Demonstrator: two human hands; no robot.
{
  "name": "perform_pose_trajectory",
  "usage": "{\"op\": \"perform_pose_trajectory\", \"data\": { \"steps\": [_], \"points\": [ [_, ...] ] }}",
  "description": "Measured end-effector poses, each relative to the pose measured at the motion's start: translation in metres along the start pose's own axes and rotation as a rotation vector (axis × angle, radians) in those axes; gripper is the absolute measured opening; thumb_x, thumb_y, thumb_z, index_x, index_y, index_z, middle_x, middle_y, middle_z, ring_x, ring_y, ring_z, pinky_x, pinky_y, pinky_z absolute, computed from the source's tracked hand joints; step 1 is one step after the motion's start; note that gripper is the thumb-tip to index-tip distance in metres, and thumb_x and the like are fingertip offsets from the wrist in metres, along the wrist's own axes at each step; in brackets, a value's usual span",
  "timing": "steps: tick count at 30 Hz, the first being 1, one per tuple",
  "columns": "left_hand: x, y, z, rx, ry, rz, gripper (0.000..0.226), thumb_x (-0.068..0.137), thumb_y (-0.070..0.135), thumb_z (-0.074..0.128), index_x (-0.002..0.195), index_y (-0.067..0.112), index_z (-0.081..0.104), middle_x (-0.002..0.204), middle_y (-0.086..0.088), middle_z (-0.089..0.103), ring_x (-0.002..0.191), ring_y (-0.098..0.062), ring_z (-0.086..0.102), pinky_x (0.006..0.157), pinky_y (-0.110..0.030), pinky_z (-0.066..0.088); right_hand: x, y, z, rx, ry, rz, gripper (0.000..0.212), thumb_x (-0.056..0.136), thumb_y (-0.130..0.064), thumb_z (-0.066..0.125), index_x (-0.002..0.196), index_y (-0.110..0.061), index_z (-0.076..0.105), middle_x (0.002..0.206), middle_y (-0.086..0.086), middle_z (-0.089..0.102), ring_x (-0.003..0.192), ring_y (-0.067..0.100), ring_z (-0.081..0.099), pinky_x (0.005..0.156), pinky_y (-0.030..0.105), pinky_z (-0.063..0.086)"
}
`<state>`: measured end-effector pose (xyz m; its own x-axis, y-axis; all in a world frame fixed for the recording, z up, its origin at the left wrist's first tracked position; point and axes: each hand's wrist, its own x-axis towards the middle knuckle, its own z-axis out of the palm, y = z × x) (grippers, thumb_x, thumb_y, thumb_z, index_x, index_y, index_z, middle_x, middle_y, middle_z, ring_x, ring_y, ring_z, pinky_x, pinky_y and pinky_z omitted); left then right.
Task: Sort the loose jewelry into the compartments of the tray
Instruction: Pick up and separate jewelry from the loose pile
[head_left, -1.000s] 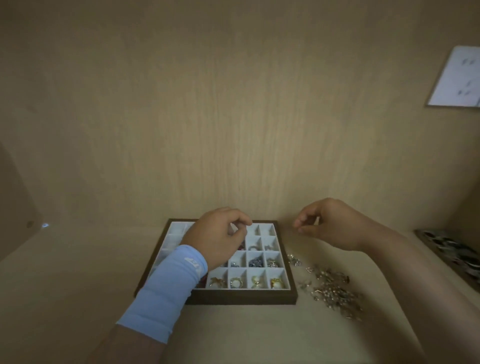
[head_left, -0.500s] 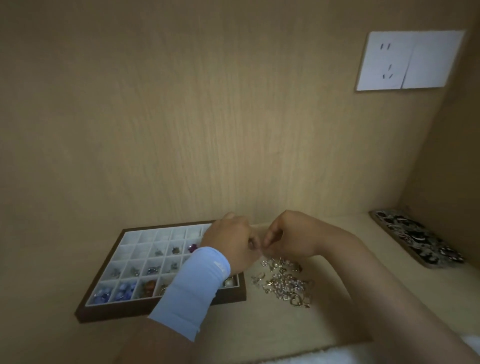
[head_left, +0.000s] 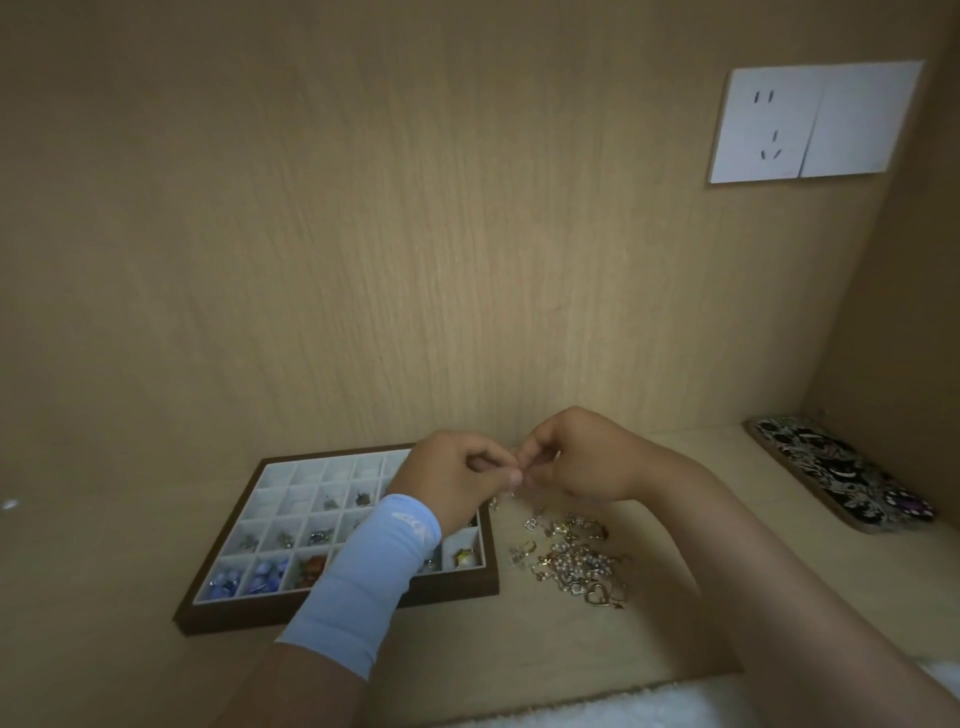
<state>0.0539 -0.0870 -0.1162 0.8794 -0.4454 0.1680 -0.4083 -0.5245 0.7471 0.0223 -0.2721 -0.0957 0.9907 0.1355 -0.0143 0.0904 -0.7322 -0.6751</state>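
A brown tray (head_left: 332, 607) with white compartments lies on the wooden shelf; several compartments hold small pieces, blue ones at the front left. Right of it lies a pile of loose jewelry (head_left: 574, 558) with a gold heart at its front. My left hand (head_left: 457, 480), with a light blue wrist sleeve, and my right hand (head_left: 576, 460) meet fingertip to fingertip above the tray's right edge. Both pinch at a small jewelry piece (head_left: 516, 488) that is mostly hidden by the fingers.
A wooden back wall rises right behind the tray, with a white socket plate (head_left: 810, 122) high on the right. A flat patterned tray (head_left: 841, 475) lies at the far right by the side wall. A white fluffy edge (head_left: 675, 706) runs along the shelf front.
My left hand came off the tray's compartments and my right hand moved left to meet it; the fingertips now touch. The view has swung right and stayed there.
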Motion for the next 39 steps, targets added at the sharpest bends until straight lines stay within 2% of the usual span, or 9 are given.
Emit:
{"op": "perform_pose_trajectory", "data": {
  "steps": [3,6,11,14,21,29,34,36,39],
  "points": [
    [-0.006,0.004,-0.011,-0.27,0.067,-0.053,0.006,0.081,0.022,0.077,0.082,0.028,0.078,0.079,0.009,0.075,0.078,-0.006,0.069,0.079,-0.024,0.055,-0.003,-0.01,0.001,0.186,0.01,-0.042,0.017,0.09,0.002,0.065,0.099,-0.007,0.076,0.081,0.004,0.075,0.054,0.007,0.062,0.054,0.023,0.052],
    [-0.014,0.003,-0.022,-0.498,0.073,-0.157,0.008,0.087,0.017,0.072,0.09,0.02,0.078,0.078,-0.005,0.075,0.072,-0.013,0.065,0.065,-0.022,0.052,-0.008,-0.023,0.004,0.348,0.006,-0.058,0.017,0.089,0.003,0.067,0.104,-0.002,0.074,0.079,0.001,0.074,0.047,0.006,0.059,0.048,0.016,0.046],
    [-0.026,-0.004,-0.035,-0.875,0.004,-0.24,0.018,0.094,0.007,0.059,0.108,0.005,0.071,0.091,-0.013,0.075,0.082,-0.017,0.07,0.078,-0.025,0.057,-0.007,-0.037,0.019,0.481,0.069,-0.077,0.022,0.088,0.002,0.07,0.109,-0.002,0.072,0.09,0.014,0.077,0.046,0.008,0.055,0.046,0.018,0.045],
    [-0.033,-0.01,-0.045,-0.995,-0.012,-0.267,0.017,0.094,0.006,0.058,0.105,0.007,0.071,0.097,-0.016,0.074,0.088,-0.02,0.071,0.076,-0.024,0.058,-0.005,-0.045,0.032,0.532,0.125,-0.08,0.02,0.089,0.004,0.068,0.108,-0.003,0.073,0.081,0.014,0.074,0.046,0.009,0.051,0.044,0.018,0.043],
    [-0.046,-0.025,-0.073,-0.898,0.059,-0.264,0.013,0.094,0.01,0.06,0.103,0.009,0.07,0.085,-0.009,0.076,0.075,-0.013,0.071,0.075,-0.025,0.058,0.001,-0.076,0.052,0.54,0.062,-0.097,0.017,0.091,-0.004,0.069,0.106,-0.01,0.075,0.063,-0.007,0.071,0.042,0.003,0.051,0.042,0.015,0.041],
    [-0.054,-0.046,-0.109,-0.793,0.139,-0.234,0.016,0.093,0.012,0.062,0.106,0.006,0.07,0.093,-0.014,0.075,0.079,-0.019,0.072,0.073,-0.026,0.059,0.034,-0.108,0.075,0.456,0.122,-0.114,0.01,0.088,-0.01,0.075,0.096,-0.006,0.077,0.066,0.004,0.07,0.043,0.007,0.051,0.044,0.021,0.043],
    [-0.057,-0.064,-0.129,-0.769,0.214,-0.206,0.02,0.085,0.007,0.072,0.104,0.009,0.071,0.088,-0.012,0.076,0.08,-0.017,0.072,0.073,-0.022,0.058,0.062,-0.13,0.085,0.31,0.13,-0.167,0.012,0.084,-0.02,0.08,0.092,-0.011,0.079,0.075,0.005,0.076,0.056,0.006,0.062,0.058,0.024,0.053],
    [-0.056,-0.074,-0.133,-0.766,0.272,-0.216,0.018,0.085,0.004,0.072,0.103,0.008,0.071,0.086,-0.012,0.076,0.078,-0.017,0.072,0.071,-0.021,0.059,0.072,-0.136,0.089,0.275,0.099,-0.195,0.01,0.085,-0.015,0.079,0.094,-0.012,0.08,0.076,0.002,0.076,0.057,-0.001,0.063,0.059,0.018,0.051],
    [-0.055,-0.091,-0.141,-0.62,0.342,-0.233,0.016,0.086,0.005,0.07,0.102,0.009,0.072,0.085,-0.013,0.075,0.073,-0.014,0.07,0.071,-0.02,0.059,0.084,-0.14,0.095,-0.014,0.058,-0.223,0.007,0.087,-0.015,0.075,0.092,-0.018,0.08,0.078,-0.01,0.073,0.065,-0.007,0.064,0.068,0.014,0.05]
  ]
}}
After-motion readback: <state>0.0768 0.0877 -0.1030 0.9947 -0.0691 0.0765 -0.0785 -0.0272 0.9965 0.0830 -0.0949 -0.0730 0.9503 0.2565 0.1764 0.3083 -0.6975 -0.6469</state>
